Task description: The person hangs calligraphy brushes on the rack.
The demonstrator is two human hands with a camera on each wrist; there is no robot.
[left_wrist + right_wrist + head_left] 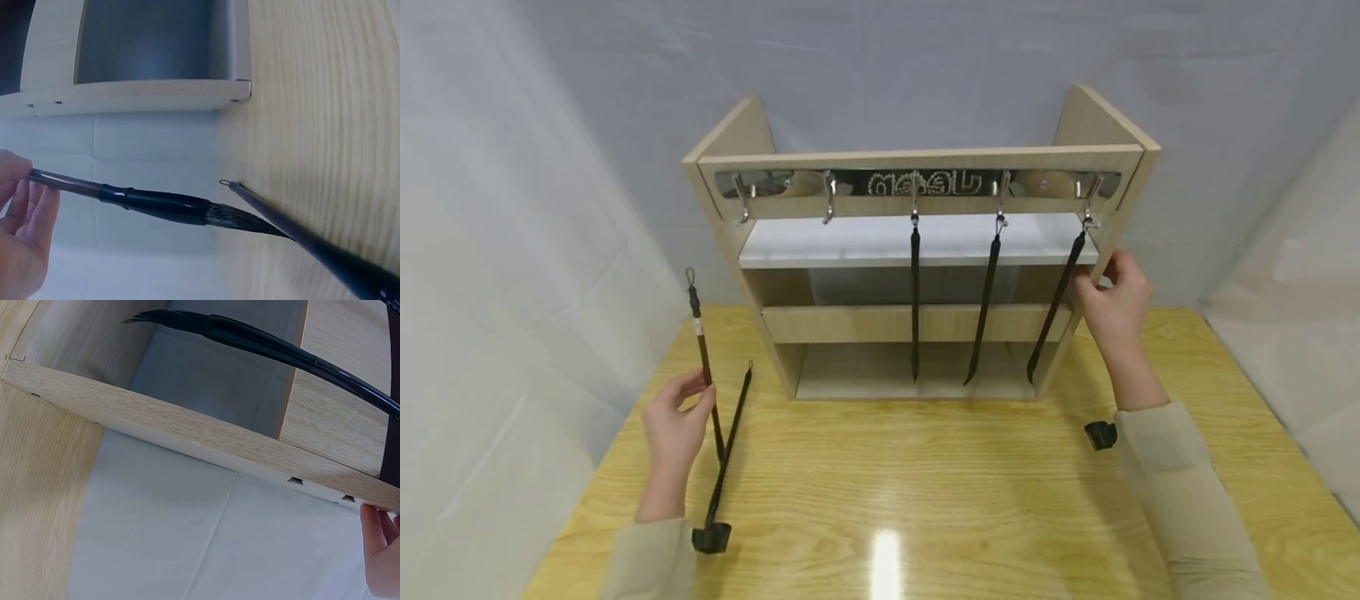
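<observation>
My left hand pinches a calligraphy brush by its brown handle, its hanging loop up and its dark bristles down. A second brush lies on the table beside it; the held brush's tip overlaps it in the left wrist view. My right hand grips the right side panel of a wooden rack below the upper shelf. Three dark brushes hang by loops from the rack's hooks: a middle brush, another brush and a slanted rightmost brush.
The rack's metal hook strip carries several hooks; the two left hooks hold nothing. A white shelf sits below the strip. Pale cloth hangs behind the yellow wooden table. Small black wrist cameras show near both sleeves.
</observation>
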